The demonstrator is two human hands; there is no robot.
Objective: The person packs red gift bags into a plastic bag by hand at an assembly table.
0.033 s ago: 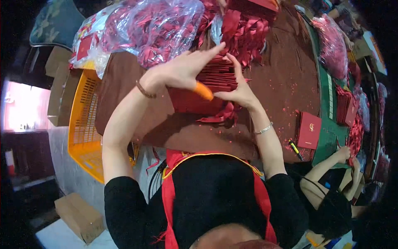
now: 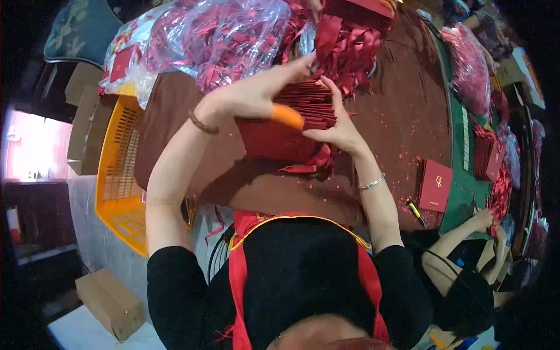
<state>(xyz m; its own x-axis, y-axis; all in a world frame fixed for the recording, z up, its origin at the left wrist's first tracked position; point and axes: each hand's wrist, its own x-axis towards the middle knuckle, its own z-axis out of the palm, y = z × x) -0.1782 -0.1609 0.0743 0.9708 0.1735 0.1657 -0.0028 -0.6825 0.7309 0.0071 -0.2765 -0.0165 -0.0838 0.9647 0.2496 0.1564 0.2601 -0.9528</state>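
Note:
A tight row of dark red booklets stands on edge on the brown-covered table, the front cover facing me and red ribbon ends trailing at its lower right. My left hand is curved over the row's left side. An orange cover sits on its thumb, which rests against the booklets, and its fingers reach the far end, partly blurred. On the right side, my right hand clasps the row with thumb near and fingers far. The booklets lie between both hands.
Bags of red ribbon and a ribboned booklet pile fill the far side. An orange crate stands left. A red booklet and yellow marker lie right. A co-worker's hands are at the green table.
The left hand's fingers have shifted slightly at the far end of the booklets and are more blurred. Its thumb has slid a little to the right. The right hand keeps its hold.

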